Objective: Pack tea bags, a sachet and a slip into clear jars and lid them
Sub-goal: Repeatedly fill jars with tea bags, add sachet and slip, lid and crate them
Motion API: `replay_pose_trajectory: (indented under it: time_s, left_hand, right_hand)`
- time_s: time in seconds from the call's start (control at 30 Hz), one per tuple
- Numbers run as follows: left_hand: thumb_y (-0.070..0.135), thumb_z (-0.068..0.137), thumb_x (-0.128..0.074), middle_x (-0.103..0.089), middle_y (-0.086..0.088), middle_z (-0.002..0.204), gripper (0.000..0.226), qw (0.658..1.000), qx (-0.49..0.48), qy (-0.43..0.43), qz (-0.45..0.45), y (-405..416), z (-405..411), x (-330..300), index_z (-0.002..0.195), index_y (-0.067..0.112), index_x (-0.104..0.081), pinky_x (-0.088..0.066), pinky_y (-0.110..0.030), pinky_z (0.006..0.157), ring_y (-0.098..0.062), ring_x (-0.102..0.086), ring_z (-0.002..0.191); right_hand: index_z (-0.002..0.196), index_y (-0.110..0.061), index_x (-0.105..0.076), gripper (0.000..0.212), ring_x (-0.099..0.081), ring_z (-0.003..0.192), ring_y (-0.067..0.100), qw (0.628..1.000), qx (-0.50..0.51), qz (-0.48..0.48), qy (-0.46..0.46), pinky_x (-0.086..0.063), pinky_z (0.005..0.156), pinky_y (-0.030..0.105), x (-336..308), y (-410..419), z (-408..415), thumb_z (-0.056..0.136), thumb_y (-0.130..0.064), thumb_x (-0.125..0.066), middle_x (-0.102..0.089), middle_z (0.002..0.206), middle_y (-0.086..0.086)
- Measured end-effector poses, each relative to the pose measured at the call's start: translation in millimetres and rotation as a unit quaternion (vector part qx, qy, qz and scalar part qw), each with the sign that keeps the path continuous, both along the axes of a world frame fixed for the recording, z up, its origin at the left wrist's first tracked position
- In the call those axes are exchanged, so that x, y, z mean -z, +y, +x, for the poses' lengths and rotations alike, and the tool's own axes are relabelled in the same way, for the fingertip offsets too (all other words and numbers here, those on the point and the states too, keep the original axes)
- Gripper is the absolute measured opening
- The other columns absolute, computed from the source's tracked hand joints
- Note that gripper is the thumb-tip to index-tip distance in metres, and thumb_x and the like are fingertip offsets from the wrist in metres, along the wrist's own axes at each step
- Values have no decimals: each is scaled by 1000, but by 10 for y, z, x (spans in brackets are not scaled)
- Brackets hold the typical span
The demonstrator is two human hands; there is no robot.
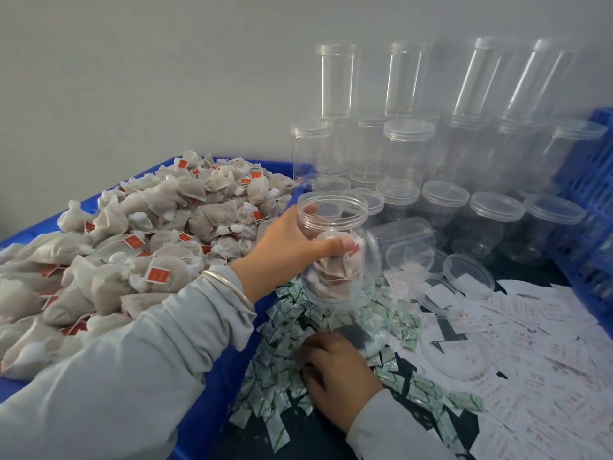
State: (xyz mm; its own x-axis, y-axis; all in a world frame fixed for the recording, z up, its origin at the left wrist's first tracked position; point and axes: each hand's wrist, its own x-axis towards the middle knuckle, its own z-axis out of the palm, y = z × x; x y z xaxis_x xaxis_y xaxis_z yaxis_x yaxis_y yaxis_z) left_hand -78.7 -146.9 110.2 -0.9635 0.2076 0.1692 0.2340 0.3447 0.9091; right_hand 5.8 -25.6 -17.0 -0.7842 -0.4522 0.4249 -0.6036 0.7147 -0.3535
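Left hand (pixel 292 247) gripping jar (pixel 335 254) of tea bags above sachets (pixel 282 376); right hand (pixel 338 373) fingers curled among them, grasp unclear.

We see a plain grey-white wall (pixel 166 78) filling the upper part of the view. At the left sits a blue plastic bin (pixel 212 386), its rim running from the near edge up toward the wall. At the far right stands a blue slatted crate (pixel 593 207), its ribbed side facing us. Between bin and crate we make out a dark tabletop (pixel 315 436).
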Motion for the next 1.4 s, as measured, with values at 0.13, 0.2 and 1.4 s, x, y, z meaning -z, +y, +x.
replay_pose_trajectory:
  time_s: [0.13, 0.2, 1.4]
  left_hand:
    - [57, 45, -82, -66, 28, 96, 72, 1000, 18, 5, -23, 12, 44, -25, 108, 39, -53, -43, -1, 71, 16, -60, 87]
    - [57, 44, -78, -64, 37, 87, 63, 999, 21, 8, -33, 19, 73, -42, 99, 41, -51, -39, 3, 65, 22, -57, 83]
    - [66, 41, -75, -55, 27, 112, 93, 987, 75, 56, -129, 129, 229, -46, 124, 38, -44, -39, -7, 70, 8, -57, 90]
  right_hand:
    - [71, -9, -75, 22, -67, 62, 21, 996, 26, -52, 60, -51, 55, 19, 22, 26, -70, 53, 4, -75, -68, 71, 4]
    - [69, -7, -73, 20, -66, 61, 19, 992, 50, -77, 89, -46, 61, 20, 10, 34, -72, 53, 5, -72, -67, 68, 4]
    - [88, -26, -62, 31, -57, 75, -7, 896, 310, -302, 101, -42, 65, 0, -829, 1289, 133, 82, 4, -64, -58, 85, -20]
